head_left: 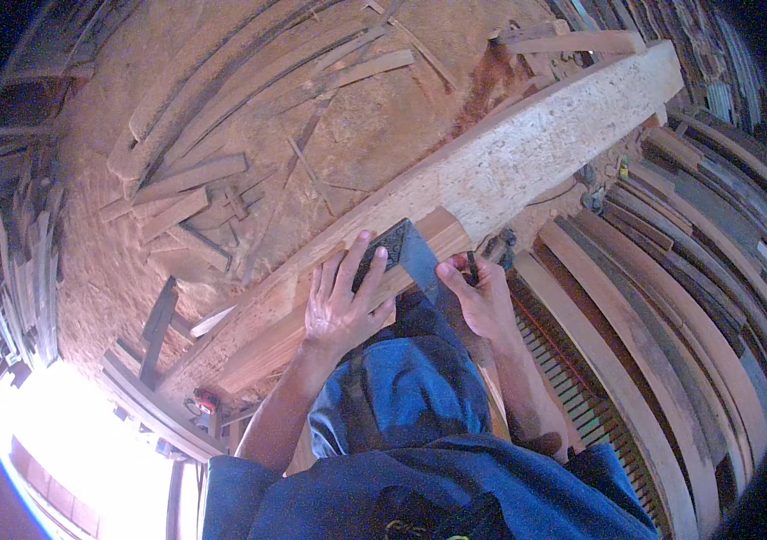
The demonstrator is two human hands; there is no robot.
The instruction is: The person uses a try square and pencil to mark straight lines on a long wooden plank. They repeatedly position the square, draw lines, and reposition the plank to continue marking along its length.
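Observation:
A try square with a dark stock and a grey blade (419, 259) lies across a planed piece of wood (280, 345). My left hand (343, 304) holds the stock against the wood, its fingers spread over the dark part and the thumb below. Just right of the blade, my right hand (482, 295) pinches a short dark pencil-like stick (472, 263); its tip is hard to make out. The wood rests on a long, thick bench beam (527, 166) strewn with shavings.
Several curved boards (644, 333) lie side by side on the right. Long curved offcuts (248, 85) and short wood scraps (172, 214) litter the dusty floor beyond the beam. A small red object (207, 400) sits by the beam's left end.

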